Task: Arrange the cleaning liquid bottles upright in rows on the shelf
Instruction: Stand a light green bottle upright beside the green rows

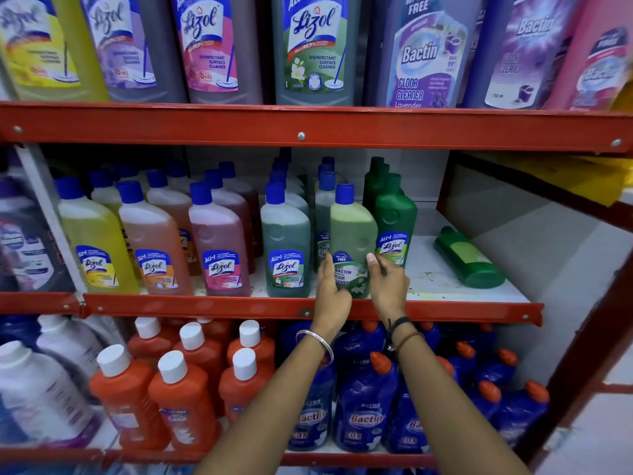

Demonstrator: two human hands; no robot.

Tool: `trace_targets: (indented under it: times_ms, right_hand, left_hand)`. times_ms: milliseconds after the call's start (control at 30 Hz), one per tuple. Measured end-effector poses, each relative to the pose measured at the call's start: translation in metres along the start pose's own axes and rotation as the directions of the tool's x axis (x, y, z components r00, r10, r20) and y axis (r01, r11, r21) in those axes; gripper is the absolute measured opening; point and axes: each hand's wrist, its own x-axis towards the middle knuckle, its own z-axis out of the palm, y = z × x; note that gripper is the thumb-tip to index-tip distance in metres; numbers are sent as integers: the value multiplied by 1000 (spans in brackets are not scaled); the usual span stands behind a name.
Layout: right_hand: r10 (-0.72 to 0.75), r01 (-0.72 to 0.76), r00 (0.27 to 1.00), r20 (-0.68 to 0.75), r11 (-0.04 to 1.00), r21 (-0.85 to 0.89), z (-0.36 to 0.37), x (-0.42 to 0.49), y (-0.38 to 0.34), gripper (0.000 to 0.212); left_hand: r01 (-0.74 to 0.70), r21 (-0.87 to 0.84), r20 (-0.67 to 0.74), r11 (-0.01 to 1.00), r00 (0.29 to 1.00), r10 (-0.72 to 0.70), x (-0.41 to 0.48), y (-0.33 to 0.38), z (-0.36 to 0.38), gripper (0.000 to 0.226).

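Red shelf (205,305) spans frame centre, rows of bottles upright. Dark green bottle (469,257) lies on side, centre right. Light green Bactin bottle (352,241) upright at centre, front edge. Left hand (330,286), right hand (388,281) grasp its lower sides.

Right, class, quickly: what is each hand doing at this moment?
Left hand: closed around the left side of the Bactin bottle, which stands upright.
Right hand: closed on the same bottle's right side, thumb on its label.
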Motion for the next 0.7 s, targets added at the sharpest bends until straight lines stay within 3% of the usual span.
trace_targets:
  times_ms: [267,700]
  right_hand:
    - [42,-49,994,105,997,67,15,-10,-6,30]
    - [65,-71,993,98,995,66,16,-11,-9,32]
  left_hand:
    - [-13,18,-43,1000,999,14,1,-4,-15,83]
    - [-48,97,35,994,998,44,-9,-8,-19,88]
